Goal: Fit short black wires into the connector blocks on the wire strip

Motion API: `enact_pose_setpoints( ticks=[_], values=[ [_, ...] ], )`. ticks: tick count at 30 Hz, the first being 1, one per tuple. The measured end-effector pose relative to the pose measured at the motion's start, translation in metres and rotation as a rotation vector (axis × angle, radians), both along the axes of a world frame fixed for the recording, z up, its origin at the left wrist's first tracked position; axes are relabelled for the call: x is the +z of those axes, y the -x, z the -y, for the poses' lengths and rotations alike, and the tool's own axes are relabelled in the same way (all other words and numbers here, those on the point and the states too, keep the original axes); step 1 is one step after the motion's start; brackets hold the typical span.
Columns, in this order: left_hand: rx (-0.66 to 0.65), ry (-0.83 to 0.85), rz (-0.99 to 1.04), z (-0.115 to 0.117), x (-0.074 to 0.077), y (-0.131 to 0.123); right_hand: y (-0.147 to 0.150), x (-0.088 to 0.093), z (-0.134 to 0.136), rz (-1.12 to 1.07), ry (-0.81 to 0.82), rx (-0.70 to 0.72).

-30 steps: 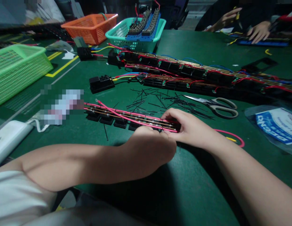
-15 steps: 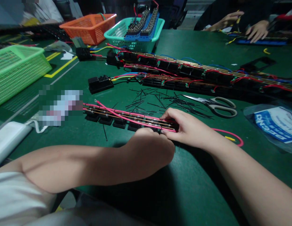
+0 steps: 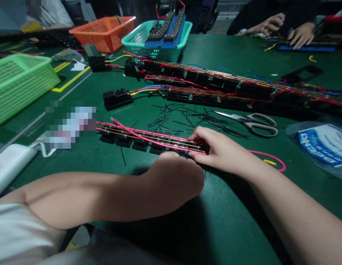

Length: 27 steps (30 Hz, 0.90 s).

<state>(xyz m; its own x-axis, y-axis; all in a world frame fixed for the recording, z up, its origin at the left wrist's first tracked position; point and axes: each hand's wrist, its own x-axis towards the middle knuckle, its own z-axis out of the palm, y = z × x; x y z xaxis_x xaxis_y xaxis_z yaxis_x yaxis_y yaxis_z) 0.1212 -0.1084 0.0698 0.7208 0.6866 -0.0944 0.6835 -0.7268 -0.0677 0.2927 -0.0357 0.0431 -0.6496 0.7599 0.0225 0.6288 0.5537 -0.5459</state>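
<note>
A strip of black modules [image 3: 140, 144] with copper-coloured rods and red wires along its top lies across the middle of the table. My right hand [image 3: 215, 147] is closed around its right end, the thumb on the near side and fingers over the far side. Just left of it, my left hand [image 3: 179, 173] is curled at the strip's near edge; its fingertips are hidden, so what they hold cannot be seen. A loose red wire [image 3: 126, 129] with a ring terminal crosses the strip. Thin black cable ties [image 3: 198, 117] lie scattered behind it.
Scissors [image 3: 248, 123] lie behind my right hand, beside a plastic bag [image 3: 322, 145]. Longer wired strips [image 3: 215, 79] run across the back. Green [image 3: 21, 84], orange [image 3: 107, 35] and turquoise [image 3: 132, 40] baskets stand leftward. Another person's hands [image 3: 300, 35] work at the far right.
My left wrist and forearm have dropped slightly, while my right hand keeps its grip. At the far right, the other person's raised hand has shifted and the yellow piece no longer shows in it.
</note>
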Motion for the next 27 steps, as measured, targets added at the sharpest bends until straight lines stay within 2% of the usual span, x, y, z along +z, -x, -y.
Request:
enact_pose_setpoints(
  ticks=[4, 12, 18, 27],
  values=[
    [-0.005, -0.066, 0.070, 0.0008, 0.0008, 0.0013, 0.0000, 0.0008, -0.0004, -0.007, -0.005, -0.011],
    [-0.010, -0.063, 0.068, 0.0015, 0.0079, 0.0018, -0.0025, 0.0035, 0.0006, -0.016, -0.032, 0.045],
    [-0.032, -0.053, 0.053, 0.0009, 0.0056, 0.0003, -0.0018, 0.0011, 0.0031, 0.032, -0.064, 0.042],
    [-0.109, -0.156, 0.093, 0.0002, -0.0007, 0.0014, 0.0012, 0.0020, 0.0062, 0.152, -0.138, 0.018]
  ],
)
